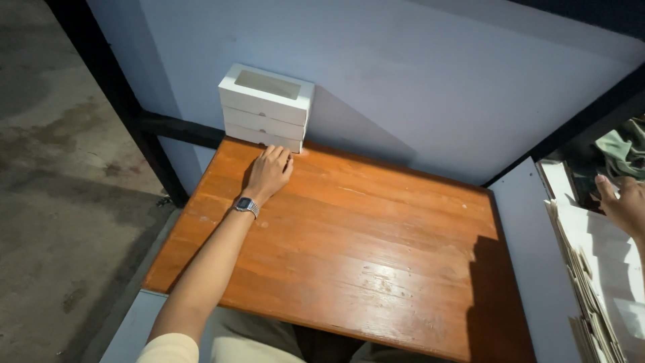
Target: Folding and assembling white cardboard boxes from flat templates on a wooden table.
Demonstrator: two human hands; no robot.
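Wooden desk point(376, 255); stack of flat white sheets point(605, 269) at right, right hand point(625, 205) resting open upon it; three stacked white boxes point(266, 107) at far left; left hand point(269, 173), fingers loosely extended, touching the lowest box.

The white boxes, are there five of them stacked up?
No, the white boxes make a stack of three at the wooden table's back corner, by the left hand.

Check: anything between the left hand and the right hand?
Only bare table lies between left hand and right hand, per the head view.
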